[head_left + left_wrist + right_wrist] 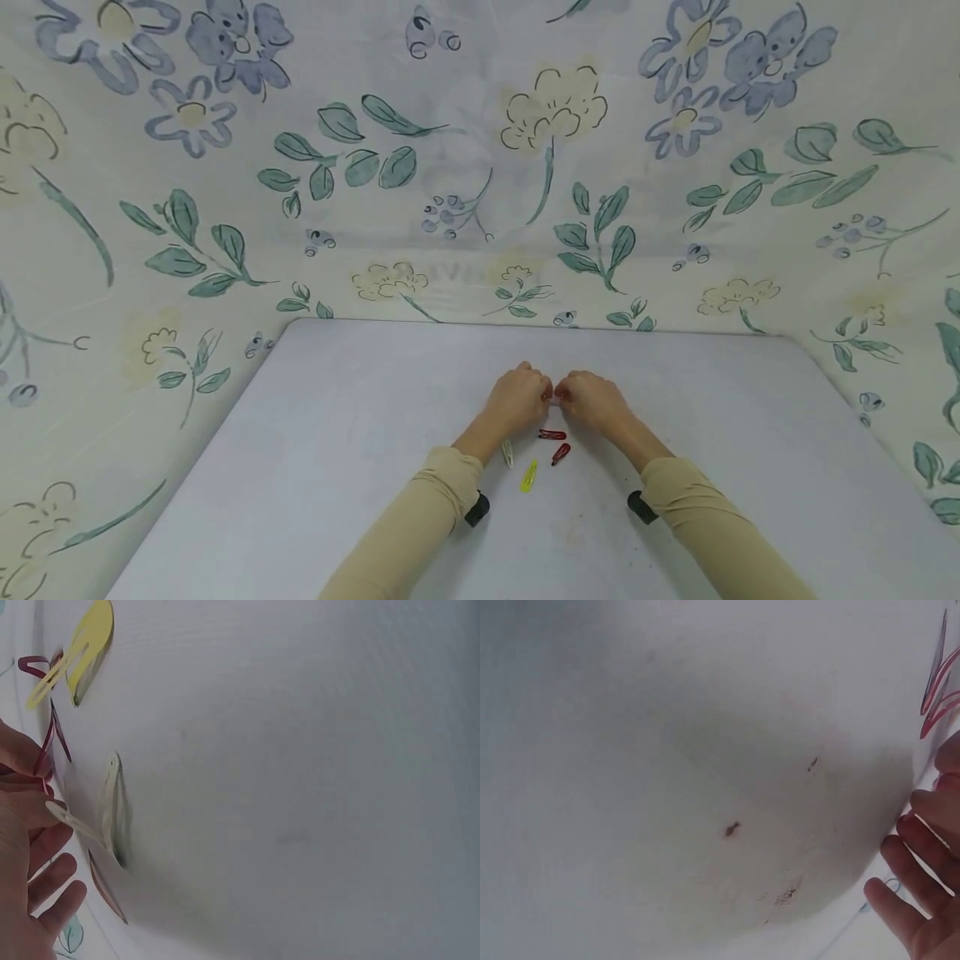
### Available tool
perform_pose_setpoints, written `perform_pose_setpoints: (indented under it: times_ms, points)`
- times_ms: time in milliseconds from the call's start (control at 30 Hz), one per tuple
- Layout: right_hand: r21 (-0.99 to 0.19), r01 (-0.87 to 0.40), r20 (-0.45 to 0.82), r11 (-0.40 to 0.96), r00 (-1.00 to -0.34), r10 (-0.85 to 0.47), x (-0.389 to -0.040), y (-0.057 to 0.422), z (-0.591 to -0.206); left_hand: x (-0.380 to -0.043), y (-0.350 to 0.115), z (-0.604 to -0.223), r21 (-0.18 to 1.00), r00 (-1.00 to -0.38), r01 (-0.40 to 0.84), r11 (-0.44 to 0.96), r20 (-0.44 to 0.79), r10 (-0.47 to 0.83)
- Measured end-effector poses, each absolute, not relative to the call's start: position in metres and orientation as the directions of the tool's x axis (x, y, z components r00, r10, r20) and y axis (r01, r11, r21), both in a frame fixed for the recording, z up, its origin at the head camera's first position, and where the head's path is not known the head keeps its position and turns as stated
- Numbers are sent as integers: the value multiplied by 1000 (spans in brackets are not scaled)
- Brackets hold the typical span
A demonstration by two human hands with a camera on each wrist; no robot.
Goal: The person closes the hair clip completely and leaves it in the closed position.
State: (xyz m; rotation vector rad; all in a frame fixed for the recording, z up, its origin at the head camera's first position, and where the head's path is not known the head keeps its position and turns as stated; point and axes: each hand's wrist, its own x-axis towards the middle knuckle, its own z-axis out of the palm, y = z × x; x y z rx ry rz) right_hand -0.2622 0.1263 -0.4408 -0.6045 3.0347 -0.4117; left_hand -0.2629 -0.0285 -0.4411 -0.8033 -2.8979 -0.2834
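Observation:
Over the table, my left hand [519, 395] and right hand [594, 402] meet at the fingertips. Between them they pinch a small pink hair clip [46, 785], mostly covered by the fingers. Just nearer than the hands lie two red snap hair clips [552, 434] [561, 454]. A yellow snap clip [529, 476] rests closer to the front, its prong raised in the left wrist view. Beside my left wrist is a cream-white clip [112, 806], which stands unfolded. A brownish-red clip [107, 889] shows beyond it, hidden from the head view.
All of this is on a white table [337, 433]. Flower-printed cloth [480, 167] rises behind the table and along its sides. Small dark marks [733, 829] spot the tabletop near my right hand. A black wrist strap piece [477, 508] sits under the left sleeve.

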Motion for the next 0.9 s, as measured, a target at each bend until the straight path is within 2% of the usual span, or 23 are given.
perform_pose_setpoints:
  times_ms: [267,533,900]
  points:
    - [-231,-383,26,895,-921,-388,-262,124,-440,-261,-27,-443,107,-859,502,858,174,481]
    - [-226,-378,22,898,-923,-383,-262,124,-440,-261,-27,-443,112,-875,481,870,131,467]
    - [-239,-353,-3,905,-931,-364,-262,123,-441,-260,-28,-446,133,-875,480,867,140,463]
